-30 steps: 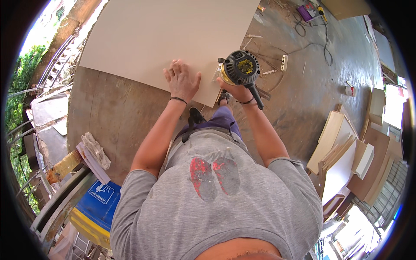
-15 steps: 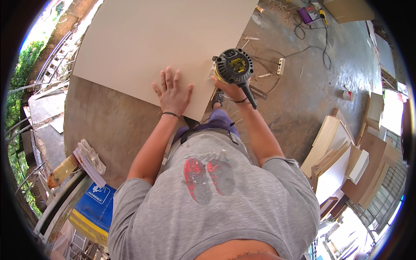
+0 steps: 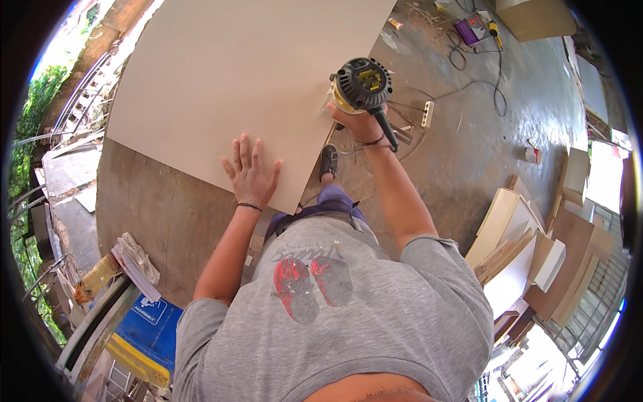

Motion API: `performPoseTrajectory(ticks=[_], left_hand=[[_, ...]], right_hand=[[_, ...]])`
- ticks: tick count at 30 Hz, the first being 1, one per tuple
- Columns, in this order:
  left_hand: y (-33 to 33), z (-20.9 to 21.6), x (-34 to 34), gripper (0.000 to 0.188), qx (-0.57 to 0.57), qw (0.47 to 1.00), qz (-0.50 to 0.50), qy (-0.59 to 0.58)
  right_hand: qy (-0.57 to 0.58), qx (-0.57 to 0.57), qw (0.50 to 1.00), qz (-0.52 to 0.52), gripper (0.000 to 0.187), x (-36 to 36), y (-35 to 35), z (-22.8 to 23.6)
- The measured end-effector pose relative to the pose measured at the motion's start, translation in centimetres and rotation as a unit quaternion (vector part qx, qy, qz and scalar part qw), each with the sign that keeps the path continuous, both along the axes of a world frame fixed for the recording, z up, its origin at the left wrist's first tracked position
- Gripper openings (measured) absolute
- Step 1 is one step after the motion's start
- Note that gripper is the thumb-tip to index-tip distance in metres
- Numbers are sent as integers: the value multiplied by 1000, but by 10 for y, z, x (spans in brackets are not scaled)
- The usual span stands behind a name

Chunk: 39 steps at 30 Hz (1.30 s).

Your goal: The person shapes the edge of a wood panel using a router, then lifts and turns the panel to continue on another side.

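A large pale board [image 3: 221, 74] stretches out ahead of me, one corner pointing at my waist. My left hand [image 3: 252, 175] lies flat on it near that corner, fingers spread. My right hand [image 3: 355, 122] is wrapped round the lower body of a black and yellow trim router [image 3: 362, 86], which stands upright at the board's right edge. The router's base and bit are hidden beneath its motor, and so are some of my right fingers. Its thick black cord end [image 3: 386, 130] slants down beside my wrist.
A white power strip [image 3: 427, 114] and a looping black cable lie on the concrete floor to the right. Farther off are a purple box [image 3: 468, 31] and a red and white can [image 3: 532, 155]. Wooden panels [image 3: 512, 228] lean at the right; a blue and yellow box [image 3: 144, 335] stands lower left.
The router and my right hand have moved forward along the board's right edge relative to its near corner. My left hand stays flat on the board. My dark shoe shows more.
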<state>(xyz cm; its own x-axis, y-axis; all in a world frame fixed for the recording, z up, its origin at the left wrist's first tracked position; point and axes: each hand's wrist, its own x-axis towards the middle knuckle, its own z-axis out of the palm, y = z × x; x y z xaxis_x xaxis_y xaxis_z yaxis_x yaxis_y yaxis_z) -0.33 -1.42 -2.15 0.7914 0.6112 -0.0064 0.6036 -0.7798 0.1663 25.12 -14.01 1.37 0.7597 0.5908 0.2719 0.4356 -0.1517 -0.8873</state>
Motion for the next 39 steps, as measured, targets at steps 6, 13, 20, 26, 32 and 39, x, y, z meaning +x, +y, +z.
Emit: performPoseTrajectory(ticks=[6, 13, 20, 26, 32, 39], left_hand=[[-1, 2, -4, 68, -6, 1000, 4, 0], [0, 3, -6, 68, -7, 1000, 3, -4], [0, 6, -8, 68, -3, 1000, -6, -8], [1, 10, -6, 66, -13, 999, -13, -43], [0, 11, -8, 64, -8, 999, -8, -33], [-1, 13, -9, 65, -7, 1000, -11, -20]], right_hand=[[-22, -12, 1000, -11, 38, 35, 10, 6], [5, 29, 1000, 3, 43, 85, 21, -5], [-4, 47, 999, 12, 46, 136, 32, -9], [-18, 44, 999, 1, 48, 184, 44, -18], [-92, 18, 995, -16, 51, 235, 51, -20], [-70, 35, 997, -23, 47, 275, 62, -10]])
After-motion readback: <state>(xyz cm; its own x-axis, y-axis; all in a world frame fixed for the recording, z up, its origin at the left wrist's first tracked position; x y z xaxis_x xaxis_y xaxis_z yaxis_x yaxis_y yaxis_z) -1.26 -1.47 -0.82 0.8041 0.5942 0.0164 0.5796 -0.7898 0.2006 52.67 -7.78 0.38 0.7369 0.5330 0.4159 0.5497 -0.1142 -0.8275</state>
